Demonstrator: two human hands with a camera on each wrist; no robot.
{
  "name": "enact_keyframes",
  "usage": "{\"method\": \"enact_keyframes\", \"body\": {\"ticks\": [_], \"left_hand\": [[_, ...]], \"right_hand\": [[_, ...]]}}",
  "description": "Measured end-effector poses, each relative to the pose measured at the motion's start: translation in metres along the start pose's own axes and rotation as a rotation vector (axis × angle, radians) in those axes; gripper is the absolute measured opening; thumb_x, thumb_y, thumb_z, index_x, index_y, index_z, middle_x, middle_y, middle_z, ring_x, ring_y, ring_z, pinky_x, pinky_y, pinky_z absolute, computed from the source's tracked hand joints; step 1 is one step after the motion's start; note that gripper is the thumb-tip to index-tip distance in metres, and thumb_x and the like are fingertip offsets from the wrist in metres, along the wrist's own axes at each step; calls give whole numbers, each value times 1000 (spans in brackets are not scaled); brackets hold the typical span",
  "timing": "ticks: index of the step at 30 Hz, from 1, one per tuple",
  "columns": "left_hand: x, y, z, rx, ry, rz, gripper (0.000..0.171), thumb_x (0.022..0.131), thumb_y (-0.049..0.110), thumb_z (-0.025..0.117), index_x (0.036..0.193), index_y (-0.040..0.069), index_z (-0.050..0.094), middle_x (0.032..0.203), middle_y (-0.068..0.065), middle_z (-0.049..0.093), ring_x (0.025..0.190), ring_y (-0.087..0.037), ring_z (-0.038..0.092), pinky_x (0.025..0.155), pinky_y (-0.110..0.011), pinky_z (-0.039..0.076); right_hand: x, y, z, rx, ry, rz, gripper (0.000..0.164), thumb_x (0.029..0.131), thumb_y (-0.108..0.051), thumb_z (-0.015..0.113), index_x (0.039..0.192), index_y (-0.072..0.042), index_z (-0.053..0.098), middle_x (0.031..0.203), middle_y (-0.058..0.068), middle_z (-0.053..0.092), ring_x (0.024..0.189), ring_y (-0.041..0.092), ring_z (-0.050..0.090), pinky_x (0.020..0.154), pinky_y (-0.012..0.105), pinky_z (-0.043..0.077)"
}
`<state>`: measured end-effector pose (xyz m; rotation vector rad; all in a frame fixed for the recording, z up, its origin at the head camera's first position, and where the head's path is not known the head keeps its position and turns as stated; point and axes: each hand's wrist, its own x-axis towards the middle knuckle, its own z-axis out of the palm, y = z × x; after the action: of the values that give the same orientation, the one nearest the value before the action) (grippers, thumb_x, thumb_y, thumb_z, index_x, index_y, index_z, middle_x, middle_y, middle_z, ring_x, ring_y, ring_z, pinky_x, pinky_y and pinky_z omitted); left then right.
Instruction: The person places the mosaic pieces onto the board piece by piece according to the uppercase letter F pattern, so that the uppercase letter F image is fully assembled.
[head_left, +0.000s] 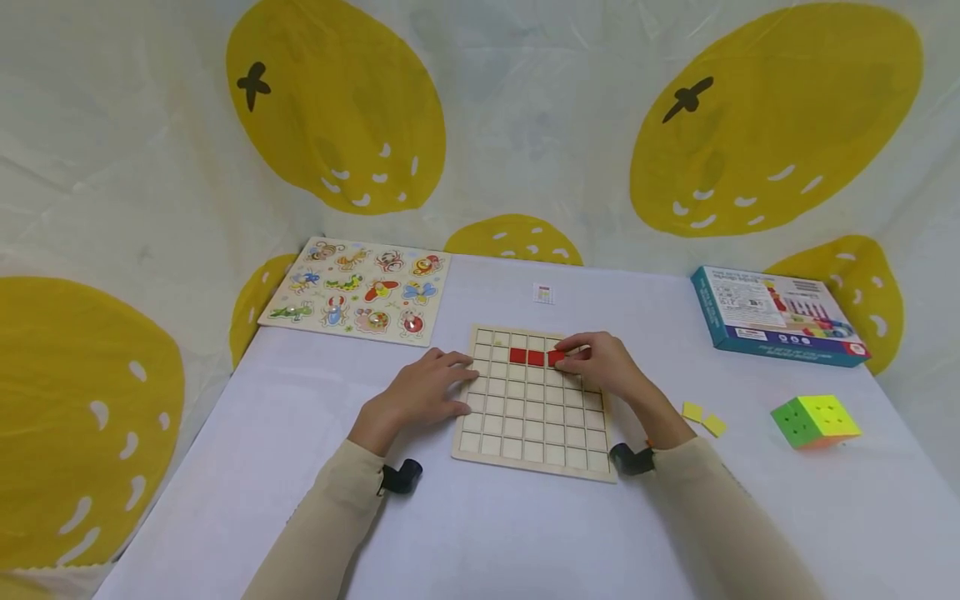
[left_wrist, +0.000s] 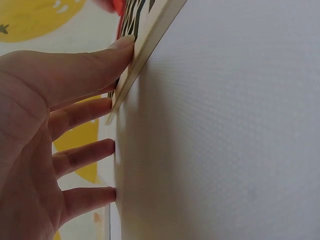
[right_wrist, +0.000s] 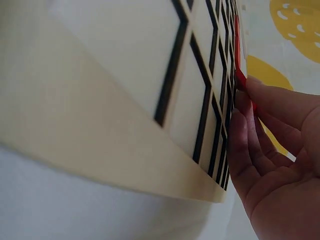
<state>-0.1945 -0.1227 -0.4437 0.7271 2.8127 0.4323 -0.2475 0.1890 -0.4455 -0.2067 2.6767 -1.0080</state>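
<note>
A wooden grid board [head_left: 534,470] lies on the white table in front of the person. Two red square tiles [head_left: 527,357] sit side by side in one of its upper rows. Just to their right, the right hand [head_left: 611,367] pinches another red tile [head_left: 555,358] between thumb and fingers, low over the grid; the right wrist view shows this tile [right_wrist: 240,78] tilted against the board. At the board's left edge rests the left hand [head_left: 420,392], its fingers spread. In the left wrist view its thumb touches the wooden rim [left_wrist: 145,47] while other fingertips meet the table.
Two yellow tiles [head_left: 703,418] lie right of the board, near a puzzle cube [head_left: 816,422]. Behind them is a teal-edged game box [head_left: 780,317]. An insect picture puzzle [head_left: 356,290] lies back left. A small printed card [head_left: 543,293] lies beyond the board.
</note>
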Motion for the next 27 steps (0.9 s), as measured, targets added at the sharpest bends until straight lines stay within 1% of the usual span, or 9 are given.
{"method": "enact_keyframes", "body": {"ticks": [3, 7, 12, 15, 20, 27], "left_hand": [[0, 0, 0, -4, 1, -1, 56, 88, 38, 79, 140, 22, 64, 154, 1, 53, 138, -26, 49, 108, -46, 50], [0, 0, 1, 0, 1, -2, 57, 88, 38, 79, 141, 22, 63, 155, 2, 52, 138, -26, 49, 109, -45, 50], [0, -1, 2, 4, 8, -4, 57, 88, 39, 79, 140, 22, 64, 154, 3, 53, 138, -24, 49, 108, -45, 50], [0, -1, 2, 3, 8, -4, 57, 88, 39, 79, 140, 22, 64, 154, 2, 53, 138, -25, 49, 108, -45, 50], [0, 0, 2, 4, 6, -7, 57, 88, 39, 79, 140, 23, 64, 154, 3, 53, 137, -24, 49, 108, -45, 50], [0, -1, 2, 4, 0, -2, 57, 89, 40, 78, 141, 22, 63, 155, 2, 52, 138, -25, 49, 109, -45, 50]], "right_hand": [[0, -1, 2, -25, 6, -20, 32, 93, -23, 75, 122, -8, 73, 118, 15, 75, 96, 22, 70, 78, 24, 50], [1, -2, 3, -54, 11, -46, 31, 93, -21, 75, 121, -7, 74, 120, 16, 74, 97, 23, 69, 79, 26, 51], [2, -5, 6, -84, 18, -60, 29, 92, -17, 76, 118, -4, 74, 117, 17, 73, 95, 23, 68, 81, 30, 54], [2, -6, 7, -97, 24, -67, 27, 91, -15, 76, 116, -3, 75, 115, 17, 73, 95, 24, 69, 81, 32, 56], [3, -7, 6, -102, 22, -67, 27, 91, -14, 76, 115, -2, 76, 114, 17, 73, 94, 23, 70, 80, 31, 57], [1, -7, 5, -106, 23, -62, 27, 91, -15, 77, 115, -3, 77, 116, 17, 73, 94, 22, 68, 78, 29, 55]]}}
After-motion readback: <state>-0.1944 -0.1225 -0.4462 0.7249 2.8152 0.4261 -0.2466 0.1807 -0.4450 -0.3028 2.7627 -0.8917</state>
